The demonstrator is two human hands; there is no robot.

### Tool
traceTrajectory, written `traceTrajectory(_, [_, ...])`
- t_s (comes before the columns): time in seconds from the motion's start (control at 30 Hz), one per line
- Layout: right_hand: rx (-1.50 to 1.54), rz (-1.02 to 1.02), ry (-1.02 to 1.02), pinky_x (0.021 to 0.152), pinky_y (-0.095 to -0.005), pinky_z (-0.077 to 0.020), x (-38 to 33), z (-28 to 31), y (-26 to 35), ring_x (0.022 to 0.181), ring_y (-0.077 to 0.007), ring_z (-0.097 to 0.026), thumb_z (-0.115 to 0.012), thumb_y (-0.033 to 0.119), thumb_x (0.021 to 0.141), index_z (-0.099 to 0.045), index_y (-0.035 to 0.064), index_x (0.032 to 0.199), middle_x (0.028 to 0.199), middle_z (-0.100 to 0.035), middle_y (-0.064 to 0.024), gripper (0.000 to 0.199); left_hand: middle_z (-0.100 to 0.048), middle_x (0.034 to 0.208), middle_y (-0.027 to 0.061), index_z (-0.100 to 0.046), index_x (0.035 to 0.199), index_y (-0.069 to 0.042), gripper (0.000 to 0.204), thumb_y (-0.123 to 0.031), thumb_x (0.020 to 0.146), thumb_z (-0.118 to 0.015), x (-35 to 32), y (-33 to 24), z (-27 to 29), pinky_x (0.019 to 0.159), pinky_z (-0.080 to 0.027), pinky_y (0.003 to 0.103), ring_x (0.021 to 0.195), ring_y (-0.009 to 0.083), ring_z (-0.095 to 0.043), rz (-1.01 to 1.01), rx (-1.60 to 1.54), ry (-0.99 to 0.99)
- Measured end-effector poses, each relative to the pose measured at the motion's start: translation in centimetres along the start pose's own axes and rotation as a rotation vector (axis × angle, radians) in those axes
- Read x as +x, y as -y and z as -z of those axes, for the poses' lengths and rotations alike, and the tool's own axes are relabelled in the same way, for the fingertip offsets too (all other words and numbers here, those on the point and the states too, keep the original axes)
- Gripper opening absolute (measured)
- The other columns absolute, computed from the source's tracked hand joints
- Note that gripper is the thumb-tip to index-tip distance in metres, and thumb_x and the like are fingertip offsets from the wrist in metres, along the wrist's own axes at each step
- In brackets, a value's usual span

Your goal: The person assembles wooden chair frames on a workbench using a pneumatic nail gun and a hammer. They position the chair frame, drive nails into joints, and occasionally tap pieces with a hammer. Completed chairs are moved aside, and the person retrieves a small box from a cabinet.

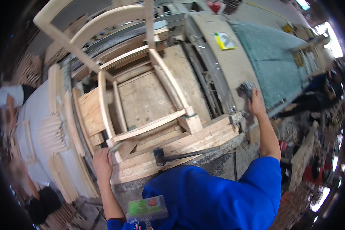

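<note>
The pale unfinished wooden chair frame [142,88] lies on the tabletop [203,140], steadied at its near corner by the closed left hand [102,163], while the right hand [255,101] grips a dark tool [247,89] beyond its right side.

Cluttered woodworking shop: long grey-green table [270,57] running right, stacks of pale wooden slats [51,132] at left, grey concrete floor [262,10] beyond, bright daylight from window [331,40] at far right.
</note>
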State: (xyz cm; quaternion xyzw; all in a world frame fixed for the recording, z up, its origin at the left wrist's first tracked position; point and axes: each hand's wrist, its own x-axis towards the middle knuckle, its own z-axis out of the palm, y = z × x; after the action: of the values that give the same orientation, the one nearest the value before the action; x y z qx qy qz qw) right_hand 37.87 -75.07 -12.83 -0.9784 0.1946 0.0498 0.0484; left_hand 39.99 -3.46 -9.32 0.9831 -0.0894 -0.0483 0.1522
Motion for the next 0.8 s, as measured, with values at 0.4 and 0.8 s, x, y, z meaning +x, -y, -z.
traceTrajectory(0.4, [0.156,0.026,-0.409,0.103,-0.048,-0.0437,-7.2,-6.5,2.0,0.12,-0.0412,-0.058,-0.046,0.019,0.108,-0.059,-0.0029,0.134,0.127,-0.065,-0.024,0.036,-0.072,0.097,0.0134,-0.074,0.101,-0.006,0.018,-0.004,0.084,-0.071,0.1,0.4,0.5,0.085,-0.051,0.045,0.094,0.0352,-0.065,0.041,-0.034,0.033])
traceTrajectory(0.8, [0.453,0.153,-0.055,0.099,-0.0463,-0.0483,-2.4,-2.9,16.9,0.119,-0.0389,-0.061,-0.058,0.026,0.102,-0.055,-0.0012,0.141,0.13,-0.063,-0.0245,0.048,-0.071,0.095,0.0129,-0.074,0.101,-0.005,0.015,-0.007,0.087,-0.071,0.2,1.4,1.9,0.082,-0.051,0.044,0.091,0.0352,-0.066,-0.013,-0.031,0.06])
